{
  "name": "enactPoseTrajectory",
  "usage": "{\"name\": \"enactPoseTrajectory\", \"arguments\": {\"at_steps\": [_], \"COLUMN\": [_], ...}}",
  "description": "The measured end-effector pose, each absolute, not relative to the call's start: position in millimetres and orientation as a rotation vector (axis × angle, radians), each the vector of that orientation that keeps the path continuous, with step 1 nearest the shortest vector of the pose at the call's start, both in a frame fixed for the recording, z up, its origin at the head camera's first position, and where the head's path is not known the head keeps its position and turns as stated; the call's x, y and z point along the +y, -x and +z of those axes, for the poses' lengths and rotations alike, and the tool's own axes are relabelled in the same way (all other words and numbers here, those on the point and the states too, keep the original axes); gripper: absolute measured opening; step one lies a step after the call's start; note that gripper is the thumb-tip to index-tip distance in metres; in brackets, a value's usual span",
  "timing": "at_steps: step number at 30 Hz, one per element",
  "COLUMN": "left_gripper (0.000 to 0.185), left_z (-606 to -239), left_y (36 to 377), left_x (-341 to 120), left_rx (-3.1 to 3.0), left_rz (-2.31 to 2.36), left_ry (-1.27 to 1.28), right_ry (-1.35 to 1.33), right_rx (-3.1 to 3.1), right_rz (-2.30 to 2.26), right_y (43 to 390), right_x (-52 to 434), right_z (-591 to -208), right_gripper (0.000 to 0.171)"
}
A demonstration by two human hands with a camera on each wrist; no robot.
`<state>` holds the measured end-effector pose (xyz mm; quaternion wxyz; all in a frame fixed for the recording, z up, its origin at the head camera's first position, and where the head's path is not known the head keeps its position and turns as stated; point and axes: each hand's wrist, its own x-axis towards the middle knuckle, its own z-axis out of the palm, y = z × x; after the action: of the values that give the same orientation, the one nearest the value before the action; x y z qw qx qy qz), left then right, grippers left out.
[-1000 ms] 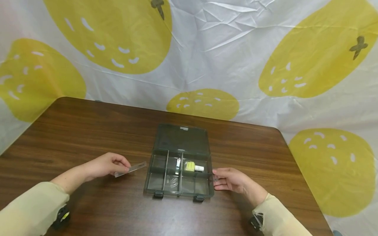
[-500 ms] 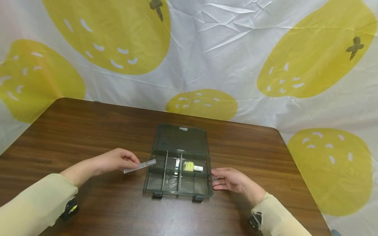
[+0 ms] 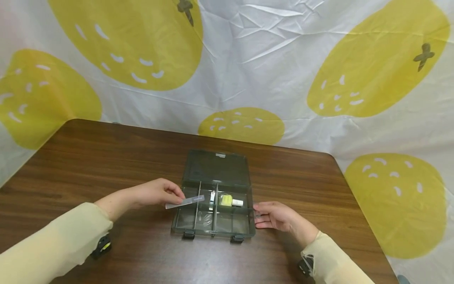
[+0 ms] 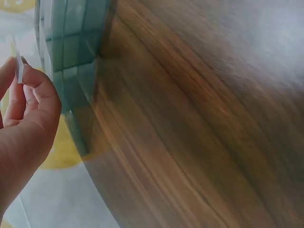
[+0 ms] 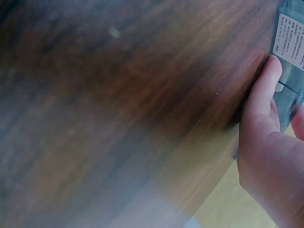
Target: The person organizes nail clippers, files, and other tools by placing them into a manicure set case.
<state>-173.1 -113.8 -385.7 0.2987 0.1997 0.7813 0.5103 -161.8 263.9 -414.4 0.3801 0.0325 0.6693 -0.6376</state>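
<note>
tabletop (image 3: 106, 157): dark brown wood grain, rounded far corners; in both wrist views it shows as a blurred brown surface.
backdrop (image 3: 248, 59): white creased sheet printed with large yellow fruit shapes, hanging behind the tabletop and falling past its left and right edges.
fruit prints: one small print (image 3: 241, 125) sits just above the far edge; bigger ones fill the upper left, upper right and lower right.
stems (image 3: 422, 56): small dark marks on the top prints.
dashes: short white marks dotted over each yellow print.
</note>
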Motion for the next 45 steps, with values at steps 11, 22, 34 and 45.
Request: {"name": "enactPoseTrajectory", "arguments": {"at_steps": [11,22,34,45], "left_gripper": [0.020,0.020,0.021,0.017], "left_z": [-380,-378,-375,-380], "left_y": [179,185,187,185], "left_x": [-86,-62,-28,-6], "left_rx": [2.087,2.052,2.015,1.999], "left_rz": [1.291,1.260,1.235,1.233], "left_ry": [-0.601,-0.648,-0.699,-0.692], "right_ry": [-0.068,-0.075,-0.088,-0.072], "right_rx": [1.720,1.730,1.729,1.726], "right_rz": [-1.616,-1.623,-1.632,-1.631], "right_y": [160,159,160,161], "right_x": [261,260,258,255], "right_z": [-414,-415,-417,-420], "right_gripper": [0.017,0.020,0.013,0.011]}}
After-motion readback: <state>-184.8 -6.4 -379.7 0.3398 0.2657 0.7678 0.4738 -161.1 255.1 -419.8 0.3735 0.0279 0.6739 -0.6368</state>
